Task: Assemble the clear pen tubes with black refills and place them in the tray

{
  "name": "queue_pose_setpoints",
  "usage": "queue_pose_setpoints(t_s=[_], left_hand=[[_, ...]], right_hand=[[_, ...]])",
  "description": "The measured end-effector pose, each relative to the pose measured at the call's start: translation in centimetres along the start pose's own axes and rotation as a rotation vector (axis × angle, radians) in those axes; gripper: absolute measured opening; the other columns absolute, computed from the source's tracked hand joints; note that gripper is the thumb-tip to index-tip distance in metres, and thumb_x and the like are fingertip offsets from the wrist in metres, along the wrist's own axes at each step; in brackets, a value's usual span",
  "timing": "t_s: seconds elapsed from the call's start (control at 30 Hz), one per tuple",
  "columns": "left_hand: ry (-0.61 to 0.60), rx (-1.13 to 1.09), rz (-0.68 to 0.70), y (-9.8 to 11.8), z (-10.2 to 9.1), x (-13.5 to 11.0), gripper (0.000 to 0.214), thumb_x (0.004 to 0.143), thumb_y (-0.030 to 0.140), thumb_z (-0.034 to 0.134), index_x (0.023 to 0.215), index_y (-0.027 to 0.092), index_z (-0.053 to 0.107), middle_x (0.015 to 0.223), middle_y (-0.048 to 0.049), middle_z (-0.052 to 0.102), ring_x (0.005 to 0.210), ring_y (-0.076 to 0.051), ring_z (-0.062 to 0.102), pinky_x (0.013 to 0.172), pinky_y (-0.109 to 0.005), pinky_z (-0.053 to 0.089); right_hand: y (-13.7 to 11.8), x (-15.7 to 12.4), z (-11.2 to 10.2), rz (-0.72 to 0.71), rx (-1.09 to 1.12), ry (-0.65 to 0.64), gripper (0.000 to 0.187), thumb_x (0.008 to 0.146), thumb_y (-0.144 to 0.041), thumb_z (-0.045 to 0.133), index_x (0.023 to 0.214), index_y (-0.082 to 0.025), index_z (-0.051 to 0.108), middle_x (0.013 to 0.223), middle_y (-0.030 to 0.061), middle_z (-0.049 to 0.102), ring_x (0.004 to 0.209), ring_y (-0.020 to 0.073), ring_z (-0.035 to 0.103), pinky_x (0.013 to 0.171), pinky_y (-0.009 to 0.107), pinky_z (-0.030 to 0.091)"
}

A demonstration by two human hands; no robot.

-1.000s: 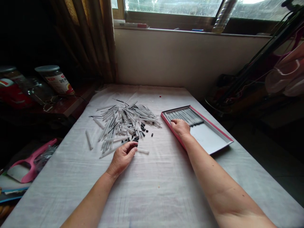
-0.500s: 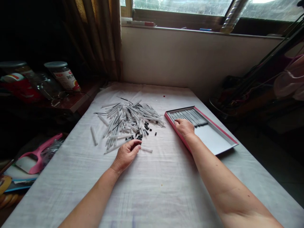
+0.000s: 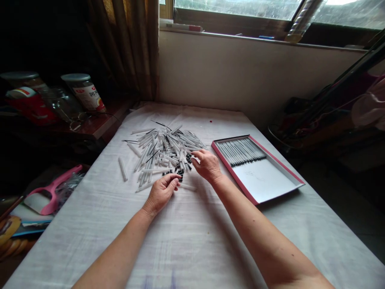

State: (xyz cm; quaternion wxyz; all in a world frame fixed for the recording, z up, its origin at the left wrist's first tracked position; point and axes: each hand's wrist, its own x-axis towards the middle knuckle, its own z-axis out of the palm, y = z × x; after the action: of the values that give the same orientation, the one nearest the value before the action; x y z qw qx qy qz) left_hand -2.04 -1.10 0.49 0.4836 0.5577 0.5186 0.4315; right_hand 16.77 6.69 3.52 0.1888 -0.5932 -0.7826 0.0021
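Observation:
A loose pile of white plastic tubes (image 3: pixel 162 150) with thin black refills and small black caps (image 3: pixel 181 171) lies on the white cloth. My left hand (image 3: pixel 161 192) rests at the pile's near edge, fingers curled and pinched close to the black caps; what it holds is too small to name. My right hand (image 3: pixel 207 164) hovers at the pile's right edge, fingers spread over the tubes and caps. To the right sits a shallow pink-rimmed tray (image 3: pixel 270 182) with a neat row of assembled tubes (image 3: pixel 240 151) at its far end.
A single tube (image 3: pixel 122 169) lies apart at the left. Jars (image 3: pixel 84 91) stand on a dark shelf at the left, with a pink tool (image 3: pixel 52 192) below. The wall and window sill run behind the table. Dark clutter stands off the right edge.
My right hand has left the tray and moved left to the pile's right edge. My left hand stays at the pile's near edge. The view has shifted slightly.

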Motion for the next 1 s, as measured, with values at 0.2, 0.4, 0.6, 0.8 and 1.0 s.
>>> queue_pose_setpoints(t_s=[0.2, 0.4, 0.6, 0.8, 1.0], left_hand=[[-0.004, -0.027, -0.013, -0.2, -0.1, 0.0, 0.040, 0.079, 0.048, 0.059, 0.100, 0.015, 0.068, 0.074, -0.0036, 0.067, 0.062, -0.013, 0.060, 0.055, -0.022, 0.046], [-0.003, -0.012, 0.004, -0.3, -0.1, 0.0, 0.037, 0.081, 0.046, 0.058, 0.099, 0.015, 0.068, 0.074, -0.0042, 0.068, 0.062, -0.013, 0.061, 0.053, -0.021, 0.047], [0.043, 0.064, 0.112, -0.4, -0.1, -0.1, 0.031, 0.085, 0.040, 0.056, 0.096, 0.015, 0.070, 0.073, -0.0045, 0.070, 0.063, -0.015, 0.064, 0.060, -0.025, 0.052], [0.292, 0.431, 0.473, -0.1, -0.2, -0.6, 0.028, 0.088, 0.033, 0.055, 0.111, 0.021, 0.066, 0.113, -0.0100, 0.067, 0.106, -0.023, 0.062, 0.096, -0.036, 0.047], [0.160, 0.589, 0.470, -0.3, -0.5, -0.5, 0.032, 0.091, 0.034, 0.051, 0.117, 0.022, 0.064, 0.108, -0.0100, 0.071, 0.100, -0.025, 0.065, 0.094, -0.038, 0.048]], right_hand=[[-3.2, 0.6, 2.2, -0.178, -0.084, -0.088, 0.028, 0.091, -0.024, 0.051, 0.114, -0.027, 0.067, 0.109, 0.0083, 0.066, 0.098, 0.0236, 0.058, 0.080, 0.031, 0.043], [-2.6, 0.7, 2.1, -0.176, -0.075, -0.026, 0.028, 0.095, -0.025, 0.045, 0.109, -0.022, 0.069, 0.104, 0.0107, 0.068, 0.095, 0.0241, 0.059, 0.082, 0.032, 0.042], [-0.7, -2.2, 0.5, 0.027, 0.267, 0.357, 0.030, 0.095, -0.029, 0.042, 0.107, -0.019, 0.068, 0.102, 0.0109, 0.070, 0.097, 0.0224, 0.061, 0.088, 0.031, 0.045], [-0.3, -5.1, 0.0, 0.212, 0.679, 0.411, 0.028, 0.090, -0.035, 0.047, 0.101, -0.020, 0.068, 0.095, 0.0087, 0.071, 0.086, 0.0210, 0.065, 0.080, 0.033, 0.052], [-1.9, -4.9, 0.8, 0.220, 1.010, 0.229, 0.028, 0.087, -0.038, 0.052, 0.097, -0.018, 0.069, 0.085, 0.0069, 0.071, 0.077, 0.0183, 0.065, 0.069, 0.029, 0.052]])
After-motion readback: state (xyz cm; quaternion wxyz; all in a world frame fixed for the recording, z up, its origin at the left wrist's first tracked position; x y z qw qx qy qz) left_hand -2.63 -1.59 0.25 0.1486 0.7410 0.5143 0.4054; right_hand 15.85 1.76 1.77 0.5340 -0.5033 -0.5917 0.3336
